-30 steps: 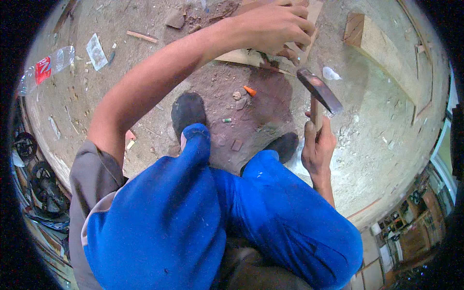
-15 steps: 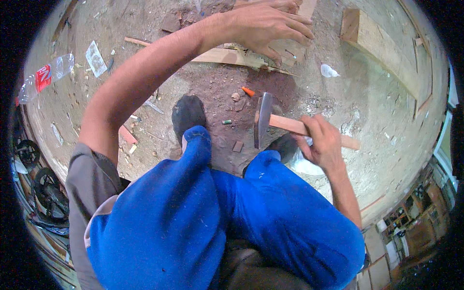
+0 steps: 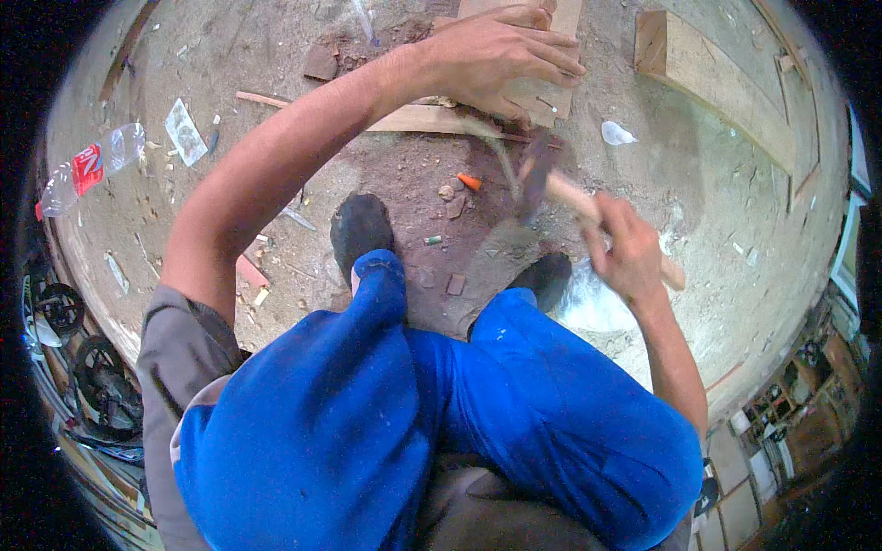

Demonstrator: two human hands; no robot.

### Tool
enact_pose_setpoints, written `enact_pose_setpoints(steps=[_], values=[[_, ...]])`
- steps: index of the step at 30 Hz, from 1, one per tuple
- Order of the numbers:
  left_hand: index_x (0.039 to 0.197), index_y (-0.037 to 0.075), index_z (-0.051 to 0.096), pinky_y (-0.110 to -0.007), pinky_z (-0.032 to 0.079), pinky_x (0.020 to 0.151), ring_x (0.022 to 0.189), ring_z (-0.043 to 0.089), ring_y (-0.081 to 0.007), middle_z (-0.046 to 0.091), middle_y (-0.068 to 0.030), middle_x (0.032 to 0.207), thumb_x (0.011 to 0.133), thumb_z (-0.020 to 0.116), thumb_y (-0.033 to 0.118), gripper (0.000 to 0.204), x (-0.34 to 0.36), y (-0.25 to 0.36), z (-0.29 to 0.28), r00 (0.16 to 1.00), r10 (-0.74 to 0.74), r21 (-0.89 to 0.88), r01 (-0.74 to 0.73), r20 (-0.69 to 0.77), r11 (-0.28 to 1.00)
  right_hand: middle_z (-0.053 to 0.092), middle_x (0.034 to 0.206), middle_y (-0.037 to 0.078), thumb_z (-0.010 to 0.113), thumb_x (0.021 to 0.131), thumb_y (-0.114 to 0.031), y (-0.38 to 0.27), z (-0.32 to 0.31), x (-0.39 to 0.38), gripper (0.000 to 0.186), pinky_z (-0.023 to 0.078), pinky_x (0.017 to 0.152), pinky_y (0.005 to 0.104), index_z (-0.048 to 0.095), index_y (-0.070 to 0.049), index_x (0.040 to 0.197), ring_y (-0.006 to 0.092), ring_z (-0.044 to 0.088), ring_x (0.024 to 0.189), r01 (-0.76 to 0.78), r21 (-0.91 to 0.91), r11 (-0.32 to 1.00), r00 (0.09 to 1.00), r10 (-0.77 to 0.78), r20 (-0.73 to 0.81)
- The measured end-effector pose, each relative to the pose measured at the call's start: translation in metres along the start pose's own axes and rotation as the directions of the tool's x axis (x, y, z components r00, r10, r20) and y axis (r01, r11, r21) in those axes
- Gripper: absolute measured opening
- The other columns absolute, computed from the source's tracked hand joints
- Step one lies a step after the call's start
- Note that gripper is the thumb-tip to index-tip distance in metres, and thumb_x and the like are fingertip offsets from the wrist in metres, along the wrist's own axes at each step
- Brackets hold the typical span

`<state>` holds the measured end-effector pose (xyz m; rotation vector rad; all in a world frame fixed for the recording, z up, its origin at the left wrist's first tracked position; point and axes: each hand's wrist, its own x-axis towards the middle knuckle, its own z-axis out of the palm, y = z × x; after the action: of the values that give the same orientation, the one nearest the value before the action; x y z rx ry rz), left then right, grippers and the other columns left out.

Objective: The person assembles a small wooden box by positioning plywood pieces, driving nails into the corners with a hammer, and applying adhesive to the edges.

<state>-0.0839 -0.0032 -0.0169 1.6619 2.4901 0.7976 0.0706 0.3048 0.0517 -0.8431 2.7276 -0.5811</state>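
Note:
My left hand point(image 3: 501, 62) lies at the top of the view with its fingers stretched out over a light wooden board point(image 3: 567, 20). A thin nail point(image 3: 546, 104) sticks up from the board's near end, close to my fingertips. Under that end runs a pale wooden strip point(image 3: 418, 119), partly hidden by my forearm. My right hand point(image 3: 630, 250) is wrapped round the wooden handle of a hammer point(image 3: 573, 196). The hammer's metal head is smeared by motion, just short of the board and apart from the nail.
A thick timber beam point(image 3: 726, 87) lies at the far right. On the dirt floor are an orange cone-shaped piece point(image 3: 469, 181), a plastic bottle point(image 3: 87, 170), a white scrap point(image 3: 617, 133) and brick bits. My feet stand near the middle. Wheels point(image 3: 103, 386) show at the left edge.
My right hand has swung the hammer forward, its head now nearer the board and the nail. My left hand stays over the board, and the view has shifted slightly.

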Motion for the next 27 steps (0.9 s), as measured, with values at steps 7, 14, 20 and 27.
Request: enact_pose_setpoints(steps=[7,14,20,27], values=[[0.129,0.009,0.066,-0.053,0.024,0.121,0.149,0.036,-0.0275,0.054,-0.0055,0.151,0.08,0.076,0.041,0.059,-0.002,0.001,0.003,0.999,-0.038,-0.025,0.037,-0.034,0.999,0.06,0.087,0.011,0.074,0.086,-0.02,0.0,-0.003,0.018,0.032,0.053,0.06,0.0404,0.064,-0.007,0.114,0.0296,0.064,0.071,-0.007,-0.033,0.999,0.998,0.005,-0.066],[0.135,0.009,0.063,-0.051,0.023,0.122,0.15,0.035,-0.0275,0.052,-0.0049,0.153,0.081,0.072,0.03,0.058,0.006,0.001,0.003,0.997,-0.057,0.086,0.052,0.054,0.995,0.061,0.087,0.011,0.077,0.082,-0.019,0.017,-0.009,0.025,0.043,0.054,0.061,0.0421,0.064,-0.006,0.121,0.0306,0.065,0.073,-0.003,-0.139,0.99,0.996,-0.01,-0.09],[0.137,0.01,0.062,-0.051,0.022,0.122,0.15,0.034,-0.0286,0.051,-0.0054,0.154,0.082,0.072,0.029,0.06,0.009,-0.002,0.011,0.999,-0.011,0.01,0.012,-0.042,1.0,0.068,0.095,0.014,0.076,0.083,-0.013,0.023,-0.016,0.018,0.037,0.055,0.064,0.0406,0.065,-0.004,0.118,0.031,0.069,0.077,0.167,-0.161,0.973,0.986,-0.167,0.013],[0.133,0.009,0.065,-0.053,0.021,0.123,0.15,0.034,-0.0292,0.052,-0.0063,0.153,0.084,0.071,0.032,0.055,0.005,-0.005,0.01,0.998,-0.031,-0.012,0.03,-0.063,0.999,0.068,0.094,0.016,0.075,0.086,-0.013,0.012,-0.001,0.002,0.033,0.056,0.065,0.0413,0.064,-0.003,0.115,0.0351,0.069,0.076,-0.035,0.17,0.985,0.989,0.059,-0.136]])
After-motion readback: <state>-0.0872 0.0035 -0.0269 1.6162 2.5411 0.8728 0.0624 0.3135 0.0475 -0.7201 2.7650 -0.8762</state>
